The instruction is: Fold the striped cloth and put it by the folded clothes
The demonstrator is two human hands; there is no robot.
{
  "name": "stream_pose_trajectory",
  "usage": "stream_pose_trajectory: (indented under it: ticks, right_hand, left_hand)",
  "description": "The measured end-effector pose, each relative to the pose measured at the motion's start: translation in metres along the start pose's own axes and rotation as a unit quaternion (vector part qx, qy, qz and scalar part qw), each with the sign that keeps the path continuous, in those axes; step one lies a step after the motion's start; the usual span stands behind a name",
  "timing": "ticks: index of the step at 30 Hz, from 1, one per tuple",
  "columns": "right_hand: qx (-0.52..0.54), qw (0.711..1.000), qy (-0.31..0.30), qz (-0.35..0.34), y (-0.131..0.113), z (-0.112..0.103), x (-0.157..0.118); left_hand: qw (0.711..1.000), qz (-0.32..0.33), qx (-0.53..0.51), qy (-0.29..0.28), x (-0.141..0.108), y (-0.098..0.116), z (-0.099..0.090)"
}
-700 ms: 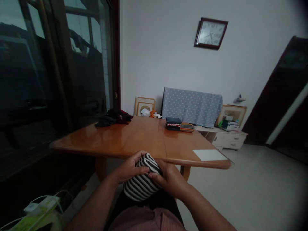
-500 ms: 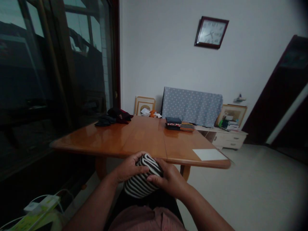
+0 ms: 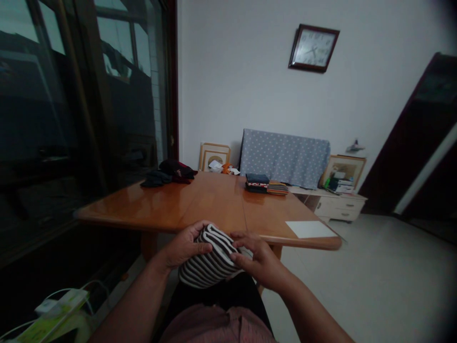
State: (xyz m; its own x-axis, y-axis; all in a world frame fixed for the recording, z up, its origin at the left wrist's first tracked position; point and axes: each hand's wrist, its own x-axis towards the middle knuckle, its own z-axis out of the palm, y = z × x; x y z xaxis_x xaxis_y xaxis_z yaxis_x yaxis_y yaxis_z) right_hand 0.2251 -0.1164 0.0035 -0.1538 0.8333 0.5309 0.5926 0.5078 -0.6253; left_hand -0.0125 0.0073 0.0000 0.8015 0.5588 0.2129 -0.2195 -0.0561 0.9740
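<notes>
Holding a black-and-white striped fabric bundle above the lap, a seated person pressed its folds between two bare hands in the lower centre of the frame. The left hand was clamped over the bundle's upper left side, fingers curled across the top, a grip that appeared to keep the layers from slipping apart. The right hand lay against the opposite end, its fingers looser and spread across the stripes, seemingly steadying rather than squeezing. The hands were apart, with the bundle between them. The bundle's long axis ran from lower left up toward the right, tilted rather than level, with a rounded folded edge uppermost. It was held in front of the near edge of a glossy orange-brown wooden tabletop, over dark trousers and a pinkish garment. Farther off, a dark heap of clothing sat at the far left corner of the tabletop, and small stacks of folded dark and multicoloured cloth stood at its far edge. A white rectangular sheet lay near the right edge. A square dark-framed wall clock hung at upper right.
</notes>
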Motion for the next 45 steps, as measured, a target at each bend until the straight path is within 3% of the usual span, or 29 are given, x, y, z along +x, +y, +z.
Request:
stream_pose_trajectory:
  ticks: [3,9,15,22,27,31,36,39,45]
  right_hand:
    - [-0.014,1.0,-0.006,-0.021,-0.004,0.003,0.0]
    - [-0.143,0.989,0.007,-0.047,-0.002,0.006,0.005]
    - [-0.127,0.99,-0.04,-0.037,-0.002,-0.002,0.001]
    - [-0.177,0.981,-0.072,-0.031,-0.005,-0.004,0.003]
    - [-0.13,0.985,-0.103,-0.054,-0.001,-0.003,0.004]
    - [-0.147,0.986,-0.076,-0.021,0.006,0.0,0.0]
    - [0.012,0.998,-0.054,0.039,0.013,-0.004,-0.006]
    - [0.014,0.997,-0.003,0.079,0.011,-0.008,-0.006]
    - [-0.01,0.994,-0.072,0.081,0.0,0.007,0.009]
  left_hand:
    - [1.0,0.002,0.009,0.006,0.0,0.0,0.002]
    - [0.999,0.005,-0.022,0.049,0.002,0.003,0.009]
    - [0.998,0.004,-0.001,0.066,0.0,0.002,0.006]
    - [0.999,0.001,0.012,0.033,0.001,0.001,0.011]
    - [0.999,0.005,0.033,0.041,0.001,0.004,0.009]
    - [0.999,-0.001,0.014,0.046,0.0,0.002,0.007]
    - [0.999,-0.01,0.008,0.033,0.001,-0.001,0.004]
    - [0.998,-0.003,0.05,0.026,0.004,0.001,0.006]
    - [0.965,0.09,0.245,-0.008,0.017,0.008,0.017]
